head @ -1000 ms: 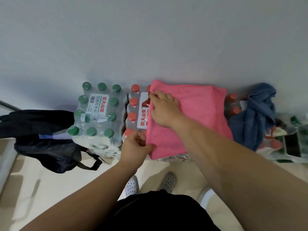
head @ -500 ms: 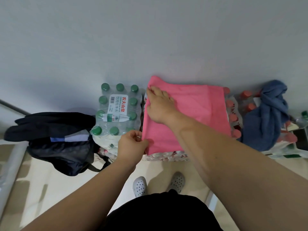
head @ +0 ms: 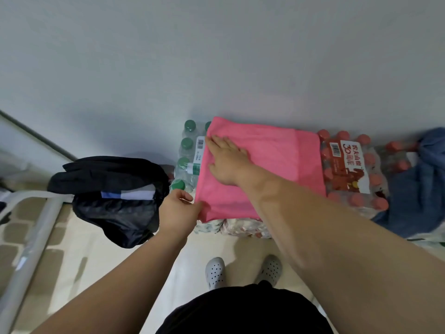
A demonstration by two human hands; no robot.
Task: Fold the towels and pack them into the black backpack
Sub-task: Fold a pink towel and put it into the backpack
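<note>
A folded pink towel (head: 269,155) lies flat on top of the shrink-wrapped bottle packs against the wall. My right hand (head: 227,162) presses flat on its left half with straight fingers. At the towel's near left corner, my left hand (head: 179,210) pinches the edge. The black backpack (head: 113,189) sits on the floor to the left of the packs, its mouth facing me. A crumpled blue towel (head: 419,189) lies on the packs at the far right.
A green-capped bottle pack (head: 189,150) and a red-capped pack (head: 349,169) stand against the grey wall. A pale metal frame (head: 31,237) runs along the left. My grey clogs (head: 215,272) stand on the tiled floor just before the packs.
The towel has slid left, now covering part of the green-capped pack and baring the red-capped pack. My right hand has flattened on it. My left hand keeps its pinch on the corner.
</note>
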